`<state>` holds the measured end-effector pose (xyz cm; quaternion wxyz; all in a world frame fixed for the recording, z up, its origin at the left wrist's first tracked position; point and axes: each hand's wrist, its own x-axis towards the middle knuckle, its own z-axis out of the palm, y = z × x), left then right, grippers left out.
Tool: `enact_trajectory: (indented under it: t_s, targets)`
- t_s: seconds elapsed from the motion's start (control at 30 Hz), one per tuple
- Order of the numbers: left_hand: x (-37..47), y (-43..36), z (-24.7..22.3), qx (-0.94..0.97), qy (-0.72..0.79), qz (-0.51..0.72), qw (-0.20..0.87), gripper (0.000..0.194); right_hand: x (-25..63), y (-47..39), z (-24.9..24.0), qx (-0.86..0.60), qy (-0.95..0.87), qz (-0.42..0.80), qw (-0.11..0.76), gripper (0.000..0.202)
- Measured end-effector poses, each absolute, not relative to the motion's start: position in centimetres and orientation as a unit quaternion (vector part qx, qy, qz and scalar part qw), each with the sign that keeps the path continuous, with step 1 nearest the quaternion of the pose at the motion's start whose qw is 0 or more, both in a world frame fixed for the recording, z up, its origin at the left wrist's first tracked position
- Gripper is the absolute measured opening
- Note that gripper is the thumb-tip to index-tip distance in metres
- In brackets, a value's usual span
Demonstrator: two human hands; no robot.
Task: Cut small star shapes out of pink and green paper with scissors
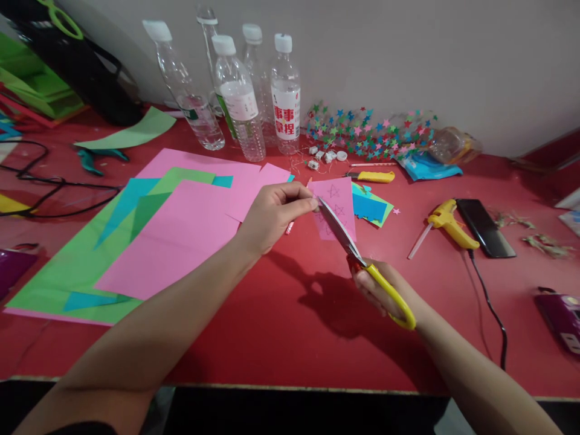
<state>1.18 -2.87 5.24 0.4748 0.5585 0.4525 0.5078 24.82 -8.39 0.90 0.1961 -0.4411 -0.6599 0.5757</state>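
Observation:
My left hand (276, 211) is raised over the table, thumb and forefinger pinched together at the scissors' tip. Whatever is between those fingertips is too small or hidden to make out. Behind them is a pink sheet (343, 196) with pencilled star outlines. In my right hand (378, 290) is a pair of scissors (342, 226) with yellow handles, its blades nearly together and pointing up-left. Blue and green paper scraps (372, 208) with cut edges lie beside the pink sheet, near a tiny pink star (396, 211).
Large pink and green sheets (176, 235) overlap on the left of the red table (290, 338). Several plastic bottles (285, 96) stand along the wall, near a star-covered bottle (371, 133) lying down. A yellow cutter (374, 176), a glue gun (446, 223) and a phone (484, 226) lie rightward.

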Motion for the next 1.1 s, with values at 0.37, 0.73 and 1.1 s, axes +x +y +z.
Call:
enact_trajectory:
  t_s: [0.37,0.73,1.1]
  targets:
    - [0.9,-2.6,5.2,0.57,0.451,0.528,0.44,0.01,25.0,-8.3,1.1,-0.435,-0.633,0.61,0.199,0.048]
    - [1.8,-3.3,4.9,0.557,0.443,0.531,0.461,0.015,25.7,-8.0,0.2,-0.385,-0.638,0.633,0.207,0.047]
    - [2.7,-3.8,4.0,0.51,0.427,0.563,0.491,0.02,24.1,-9.2,0.6,-0.419,-0.6,0.642,0.226,0.048]
